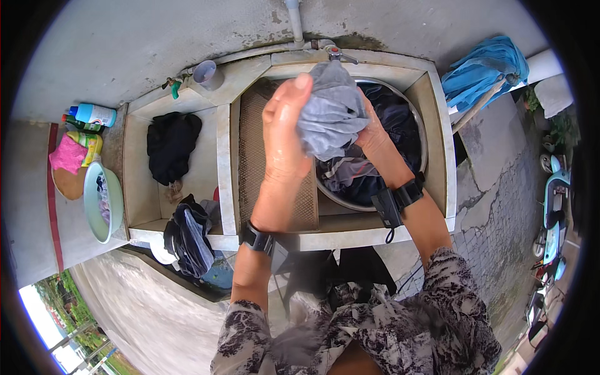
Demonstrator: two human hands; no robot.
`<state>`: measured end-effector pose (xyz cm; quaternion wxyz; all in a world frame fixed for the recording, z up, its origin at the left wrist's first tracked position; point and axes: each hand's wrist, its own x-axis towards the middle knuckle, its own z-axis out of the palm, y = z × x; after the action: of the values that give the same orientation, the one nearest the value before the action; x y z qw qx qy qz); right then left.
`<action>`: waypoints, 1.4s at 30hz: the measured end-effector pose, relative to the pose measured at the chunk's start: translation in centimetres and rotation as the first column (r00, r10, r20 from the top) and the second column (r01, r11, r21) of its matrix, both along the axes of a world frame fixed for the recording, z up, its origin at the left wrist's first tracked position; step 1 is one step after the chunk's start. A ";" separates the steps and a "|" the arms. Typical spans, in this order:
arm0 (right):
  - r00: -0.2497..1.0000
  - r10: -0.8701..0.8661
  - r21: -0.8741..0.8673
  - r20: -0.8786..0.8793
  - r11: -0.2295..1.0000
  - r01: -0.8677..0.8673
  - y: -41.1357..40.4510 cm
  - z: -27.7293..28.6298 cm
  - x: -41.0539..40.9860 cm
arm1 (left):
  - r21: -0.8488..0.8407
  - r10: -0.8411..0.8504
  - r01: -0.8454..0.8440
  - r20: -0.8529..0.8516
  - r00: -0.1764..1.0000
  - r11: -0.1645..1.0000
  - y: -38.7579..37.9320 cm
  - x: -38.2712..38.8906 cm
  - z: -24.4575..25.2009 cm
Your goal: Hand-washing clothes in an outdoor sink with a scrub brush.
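A bunched wet grey cloth [332, 110] is held up between my two hands above the tiled wash sink. My left hand [287, 124] presses against its left side, thumb up and skin wet. My right hand [372, 129] grips the cloth from the right, its fingers partly hidden behind the folds. Below my right wrist, a round metal basin [424, 140] holds dark soaked clothes [391, 110] and a greyish garment [347, 173]. Under my left hand lies a ridged washboard surface [255, 154].
A lever tap [335, 54] rises behind the cloth. The left compartment holds a black garment [173, 145]; dark clothes [190, 239] drape over its front edge. A cup [208, 76] stands near a green-handled tap [175, 89]. Farther left are a pale green basin [117, 201] and bottles [96, 115]. A blue mop [490, 70] leans right.
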<state>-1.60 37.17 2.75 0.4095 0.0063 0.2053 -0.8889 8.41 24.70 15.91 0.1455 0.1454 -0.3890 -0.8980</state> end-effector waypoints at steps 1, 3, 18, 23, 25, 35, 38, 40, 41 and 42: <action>0.999 -0.043 0.167 -0.021 0.985 0.046 -0.4 -0.1 0.3 | 0.039 0.024 -0.026 0.042 0.999 0.999 -1.3 0.8 -0.3; 0.998 -0.025 0.147 -0.057 0.989 0.033 -2.7 1.9 2.3 | 0.035 0.079 -0.086 0.167 0.983 0.996 -4.4 2.1 -2.1; 0.350 0.595 0.583 -0.724 0.255 0.772 -5.8 -3.5 16.4 | -0.964 0.132 0.266 0.261 0.956 -0.019 -6.7 10.6 -17.2; 0.271 0.597 0.494 -0.755 0.247 0.834 -5.4 -6.7 20.1 | -0.975 0.350 0.183 0.217 0.911 0.128 -2.8 14.1 -19.7; 0.299 0.616 0.523 -0.729 0.219 0.824 -5.7 -7.3 18.8 | -0.946 0.355 0.301 0.323 0.877 0.119 -3.0 12.6 -19.4; 0.159 0.698 0.494 -0.698 0.309 0.813 -8.1 -7.3 9.7 | -0.977 0.276 0.199 0.169 0.946 -0.082 -7.4 4.5 -19.5; 0.170 0.659 0.496 -0.733 0.348 0.795 -8.8 -6.6 7.9 | -0.931 0.282 0.365 0.350 0.893 0.000 -7.7 3.2 -19.4; 0.239 0.631 0.537 -0.738 0.336 0.774 -9.4 -6.6 6.8 | -0.847 0.290 0.532 0.514 0.807 0.020 -8.3 1.6 -18.9; 0.301 0.699 0.643 -0.649 0.292 0.708 -9.4 -6.9 5.9 | -0.733 0.284 0.678 0.660 0.695 0.045 -8.3 0.6 -18.6; 0.344 0.754 0.734 -0.559 0.257 0.629 -10.1 -6.6 5.1 | -0.736 0.296 0.675 0.655 0.695 0.044 -8.9 0.1 -18.8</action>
<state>3.48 27.08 -3.84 0.1553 -0.2663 0.8863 -0.3456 8.50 15.78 -2.93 -0.0868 0.2572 -0.9238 -0.2700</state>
